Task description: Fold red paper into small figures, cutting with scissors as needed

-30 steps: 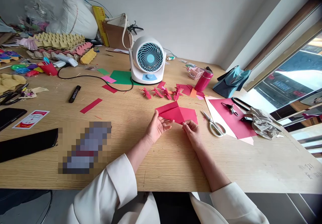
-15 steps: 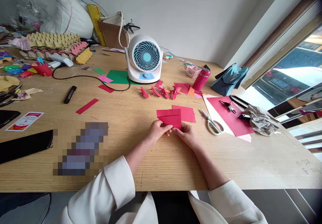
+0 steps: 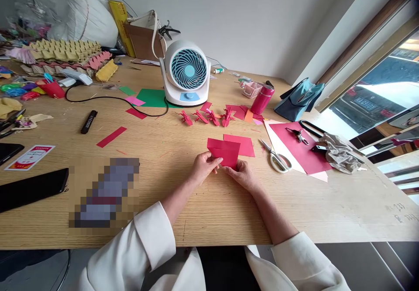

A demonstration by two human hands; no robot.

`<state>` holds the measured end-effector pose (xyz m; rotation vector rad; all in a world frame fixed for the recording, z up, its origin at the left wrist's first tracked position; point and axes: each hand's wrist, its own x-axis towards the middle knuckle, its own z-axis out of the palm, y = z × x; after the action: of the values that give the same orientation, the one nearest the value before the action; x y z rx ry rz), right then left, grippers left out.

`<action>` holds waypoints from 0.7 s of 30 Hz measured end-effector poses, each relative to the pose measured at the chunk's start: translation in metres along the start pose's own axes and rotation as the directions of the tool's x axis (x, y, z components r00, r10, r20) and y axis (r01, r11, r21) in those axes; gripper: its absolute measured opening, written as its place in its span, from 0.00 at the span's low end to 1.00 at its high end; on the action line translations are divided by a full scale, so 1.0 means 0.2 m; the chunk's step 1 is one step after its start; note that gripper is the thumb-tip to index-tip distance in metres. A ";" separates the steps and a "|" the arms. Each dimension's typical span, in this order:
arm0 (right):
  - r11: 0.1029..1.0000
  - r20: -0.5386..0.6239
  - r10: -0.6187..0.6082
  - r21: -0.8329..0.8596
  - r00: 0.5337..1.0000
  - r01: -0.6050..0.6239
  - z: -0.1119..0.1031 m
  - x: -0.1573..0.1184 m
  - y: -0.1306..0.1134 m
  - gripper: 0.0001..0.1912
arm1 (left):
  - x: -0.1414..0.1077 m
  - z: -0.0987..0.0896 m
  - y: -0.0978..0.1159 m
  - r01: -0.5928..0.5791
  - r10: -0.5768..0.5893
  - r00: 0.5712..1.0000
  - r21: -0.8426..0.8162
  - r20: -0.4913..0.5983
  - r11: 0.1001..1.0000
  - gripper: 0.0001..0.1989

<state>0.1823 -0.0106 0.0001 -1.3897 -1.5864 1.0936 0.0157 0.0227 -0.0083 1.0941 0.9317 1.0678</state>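
Person in white sleeves (image 3: 155, 234) at a wooden table (image 3: 212, 221), seen from head cam; both hands meet nr the middle, holding a small red paper (image 3: 227, 152) w/ a fold line across its upper part; left hand (image 3: 204, 167) pinches the lower L side, thumb on the near face, fingers mostly hidden behind; right hand (image 3: 244, 175) grips the lower R corner btwn thumb & fingers, fingertips partly hidden; hands are close together, can't tell if touching.

Just behind the held paper, partly covered by it, a flat red sheet (image 3: 246, 146) lies on the table; to its R, open scissors (image 3: 279, 161), then a larger red sheet (image 3: 291, 145) w/ keys (image 3: 297, 135) on top; farther back, a row of four folded red figures (image 3: 213, 118), approx. in front of a white fan (image 3: 189, 70); a red bottle (image 3: 262, 99) stands tilted in view, R of the fan; on the L, a red strip (image 3: 111, 137) & black marker (image 3: 88, 121).
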 end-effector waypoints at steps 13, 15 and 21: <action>0.996 -0.044 -0.011 -0.085 0.999 0.007 -0.01 0.00 0.00 0.21 | 0.00 -0.03 0.06 -0.018 -0.011 0.986 -0.171 -0.167 0.985 0.20; 0.998 -0.025 -0.004 -0.056 1.000 0.002 -0.01 0.00 0.00 0.22 | 0.00 -0.03 0.06 -0.015 -0.010 0.986 -0.150 -0.164 0.989 0.20; 0.999 0.023 0.029 0.046 0.999 -0.030 0.00 0.00 0.01 0.23 | 0.00 -0.02 0.05 -0.026 0.012 0.993 -0.114 -0.122 0.993 0.20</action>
<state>0.1831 -0.0112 -0.0007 -1.3788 -1.5513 1.1592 0.0096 0.0249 0.0005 0.9528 0.9443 1.1994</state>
